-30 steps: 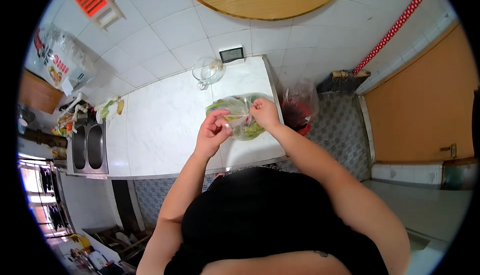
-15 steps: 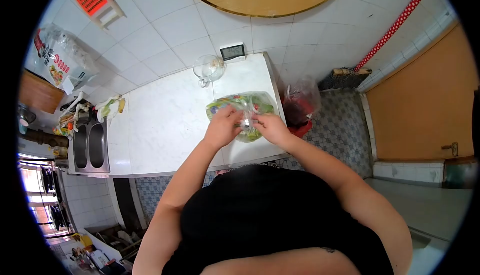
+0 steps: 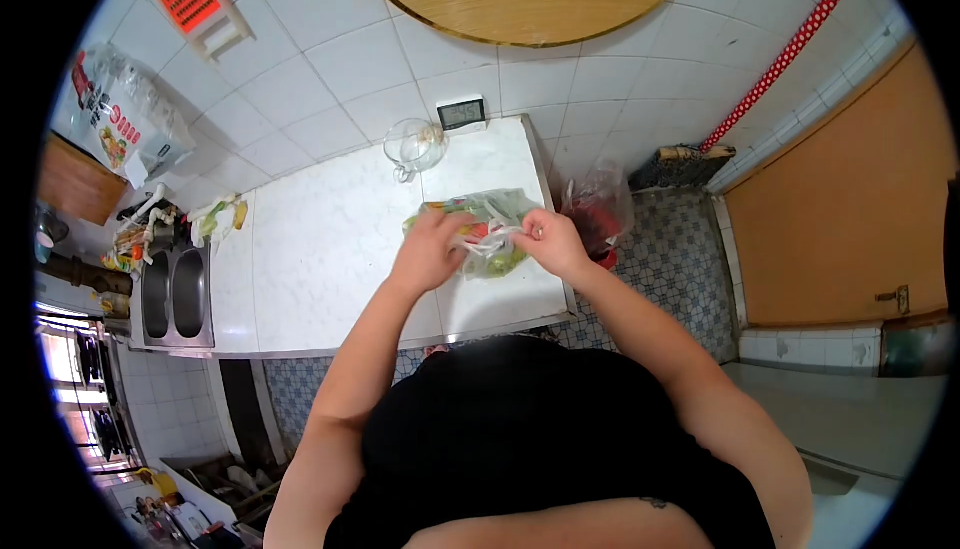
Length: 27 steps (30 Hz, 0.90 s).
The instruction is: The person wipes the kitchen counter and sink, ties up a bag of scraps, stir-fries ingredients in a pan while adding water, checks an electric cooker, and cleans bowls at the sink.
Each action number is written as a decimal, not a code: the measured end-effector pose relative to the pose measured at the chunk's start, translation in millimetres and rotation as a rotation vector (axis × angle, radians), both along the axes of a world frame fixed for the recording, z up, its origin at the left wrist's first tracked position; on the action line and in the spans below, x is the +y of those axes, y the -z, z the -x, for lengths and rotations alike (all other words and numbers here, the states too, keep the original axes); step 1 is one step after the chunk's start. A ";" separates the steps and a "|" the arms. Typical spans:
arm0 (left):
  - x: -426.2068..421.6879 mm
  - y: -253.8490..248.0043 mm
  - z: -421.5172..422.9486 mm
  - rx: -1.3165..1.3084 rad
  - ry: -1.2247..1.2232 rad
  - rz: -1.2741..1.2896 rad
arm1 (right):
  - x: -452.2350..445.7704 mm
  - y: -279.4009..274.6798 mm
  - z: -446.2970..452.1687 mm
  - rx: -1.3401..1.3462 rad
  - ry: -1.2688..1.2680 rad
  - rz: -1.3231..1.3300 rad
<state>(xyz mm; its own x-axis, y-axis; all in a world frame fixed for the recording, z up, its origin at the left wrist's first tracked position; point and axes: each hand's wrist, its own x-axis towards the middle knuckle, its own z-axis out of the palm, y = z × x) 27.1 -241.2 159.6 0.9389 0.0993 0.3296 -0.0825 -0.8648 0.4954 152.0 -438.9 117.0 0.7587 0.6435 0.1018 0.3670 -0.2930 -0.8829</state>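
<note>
A clear plastic bag (image 3: 497, 258) with green, leafy-looking contents and some red lies near the right end of the white counter (image 3: 330, 249). My left hand (image 3: 432, 249) is at the bag's left side, its fingers curled on the plastic. On the right, my right hand (image 3: 552, 242) pinches a gathered, twisted part of the bag between thumb and fingers. Whitish stretched plastic spans the gap between the two hands. Exactly what is inside the bag cannot be made out.
Behind the bag stand a glass cup (image 3: 414, 147) and a small digital clock (image 3: 462, 113) by the tiled wall. A double sink (image 3: 173, 294) is at the far left. Right of the counter, a bag with red contents (image 3: 597, 219) sits low beside a polka-dot pole (image 3: 785, 54).
My hands came together over the bag, then moved slightly apart, with my right hand drawing plastic to the right. The camera view has shifted slightly.
</note>
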 end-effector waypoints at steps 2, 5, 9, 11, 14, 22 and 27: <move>-11.0 -5.3 -2.3 0.171 0.076 -0.031 | -0.4 3.4 6.7 -0.020 -0.010 0.017; -16.8 2.5 -4.5 0.039 0.080 -0.036 | -6.1 8.8 12.1 0.041 0.062 -0.091; -2.3 4.0 10.4 -0.033 -0.381 0.355 | -22.0 32.4 -0.7 0.103 0.252 -0.140; 4.2 3.7 21.2 -0.044 -0.454 0.648 | -22.4 37.8 -0.6 0.234 0.311 -0.282; 2.8 -4.9 26.7 -0.166 -0.397 1.067 | -17.3 -27.7 16.8 0.636 0.119 -0.411; -5.3 -31.7 40.7 -0.199 -0.349 1.208 | 97.3 -59.6 23.1 0.845 -0.375 0.268; 2.3 -30.5 43.8 -0.238 -0.390 1.142 | 109.7 -44.4 16.8 1.077 -0.360 -0.084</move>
<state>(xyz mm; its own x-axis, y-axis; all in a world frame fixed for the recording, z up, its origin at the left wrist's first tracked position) -16.8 -238.9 190.1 0.7097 0.7039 0.0283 -0.1076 0.0686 0.9918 135.2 -329.2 161.4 0.2503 0.8638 -0.4372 -0.5430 -0.2487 -0.8021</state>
